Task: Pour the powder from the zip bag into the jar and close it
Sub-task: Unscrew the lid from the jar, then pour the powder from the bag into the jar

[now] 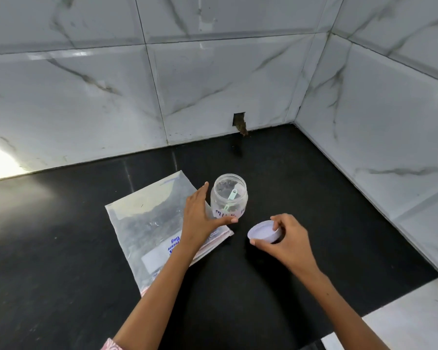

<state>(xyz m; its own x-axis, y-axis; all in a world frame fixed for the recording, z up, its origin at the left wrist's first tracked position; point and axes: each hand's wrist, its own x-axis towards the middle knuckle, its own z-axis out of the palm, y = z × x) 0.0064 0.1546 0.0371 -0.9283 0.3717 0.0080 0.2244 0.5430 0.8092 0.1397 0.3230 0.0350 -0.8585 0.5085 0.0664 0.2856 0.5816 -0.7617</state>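
Clear plastic jar (228, 197) stands upright and uncapped on the black glossy counter (301, 188), with a pale scoop (231, 198) inside and handwriting on its wall. Left hand (203, 213) cups the jar's side, fingers fairly straight, thumb across the base — steadying rather than clamping. Right hand (283, 238) pinches the white round lid (264, 232) by its rim, just beside the jar. Zip bag (157, 223) lies flat on the counter, touching the jar's left side and partly under the left forearm; greyish powder shows through the thin, crinkly film.

Risks, as I judge them:
- Jar looks light, counter slick — a nudge could tip or slide it.
- Narrow mouth and floppy bag: powder may spill over the rim.
- Scoop could block the pour.
- Bag seal state unclear.
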